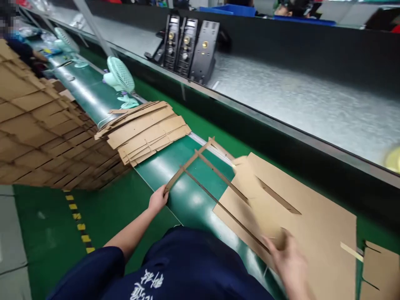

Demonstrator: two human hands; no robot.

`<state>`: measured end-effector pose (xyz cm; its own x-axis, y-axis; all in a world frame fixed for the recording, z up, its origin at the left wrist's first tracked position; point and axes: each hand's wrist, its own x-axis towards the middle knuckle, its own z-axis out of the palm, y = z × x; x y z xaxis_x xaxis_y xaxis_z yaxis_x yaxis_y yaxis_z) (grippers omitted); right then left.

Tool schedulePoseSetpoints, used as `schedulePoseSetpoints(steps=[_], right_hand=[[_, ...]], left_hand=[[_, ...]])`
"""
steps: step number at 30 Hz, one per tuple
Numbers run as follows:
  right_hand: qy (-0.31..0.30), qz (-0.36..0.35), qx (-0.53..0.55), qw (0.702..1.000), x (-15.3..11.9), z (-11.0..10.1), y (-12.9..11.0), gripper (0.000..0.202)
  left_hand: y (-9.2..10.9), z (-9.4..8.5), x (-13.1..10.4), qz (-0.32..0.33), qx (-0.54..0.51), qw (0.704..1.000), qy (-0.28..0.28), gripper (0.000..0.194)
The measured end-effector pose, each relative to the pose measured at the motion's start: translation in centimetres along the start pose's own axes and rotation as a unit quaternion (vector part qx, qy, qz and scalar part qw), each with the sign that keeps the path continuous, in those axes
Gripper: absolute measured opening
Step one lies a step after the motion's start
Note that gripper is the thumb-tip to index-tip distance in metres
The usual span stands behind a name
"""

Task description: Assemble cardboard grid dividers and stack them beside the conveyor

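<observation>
My left hand (158, 199) pinches the near end of a slotted cardboard strip (187, 163) above the green table (184, 200). Long thin strips (218, 175) cross it and run right, over a large flat cardboard sheet (325, 225). At the sheet's near side, my right hand (289, 260) is closed on the near end of a wider cardboard strip (268, 204), which is bent and blurred by motion. A fanned pile of slotted strips (150, 131) lies on the table beyond my left hand.
A tall stack of assembled cardboard grids (46, 125) stands at the left. Pale green fans (120, 75) line the table further back. Black metal parts (190, 48) stand on the grey bench (296, 96) behind. More slotted cardboard (379, 271) is at the lower right. A person (23, 48) is at the far left.
</observation>
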<state>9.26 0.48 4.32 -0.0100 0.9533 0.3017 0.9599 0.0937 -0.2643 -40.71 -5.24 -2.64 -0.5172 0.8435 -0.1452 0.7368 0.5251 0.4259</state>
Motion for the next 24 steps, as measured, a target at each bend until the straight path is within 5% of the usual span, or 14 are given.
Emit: schedulePoseSetpoints(steps=[3, 7, 10, 15, 24], right_hand=[[-0.097, -0.211, 0.056, 0.971, -0.3, 3.2, -10.4, 0.049], [-0.120, -0.354, 0.049, 0.926, -0.6, 5.3, -16.2, 0.034], [-0.110, -0.384, 0.007, 0.917, -0.8, 5.4, -16.7, 0.033], [-0.086, -0.406, -0.066, 0.907, -1.5, 5.4, -16.7, 0.029], [-0.090, -0.402, -0.049, 0.910, -2.8, 6.2, -16.8, 0.027]], left_hand=[[-1.5, 0.9, -0.9, 0.007, -0.041, 0.999, 0.015, 0.031], [-2.6, 1.7, -1.5, 0.007, -0.098, 0.994, 0.041, 0.026], [-2.8, 2.1, -1.7, -0.009, -0.127, 0.990, 0.060, 0.027], [-2.4, 1.8, -1.8, 0.028, -0.124, 0.988, 0.089, 0.056], [-2.7, 0.8, -0.5, 0.121, -0.060, 0.990, 0.049, 0.052]])
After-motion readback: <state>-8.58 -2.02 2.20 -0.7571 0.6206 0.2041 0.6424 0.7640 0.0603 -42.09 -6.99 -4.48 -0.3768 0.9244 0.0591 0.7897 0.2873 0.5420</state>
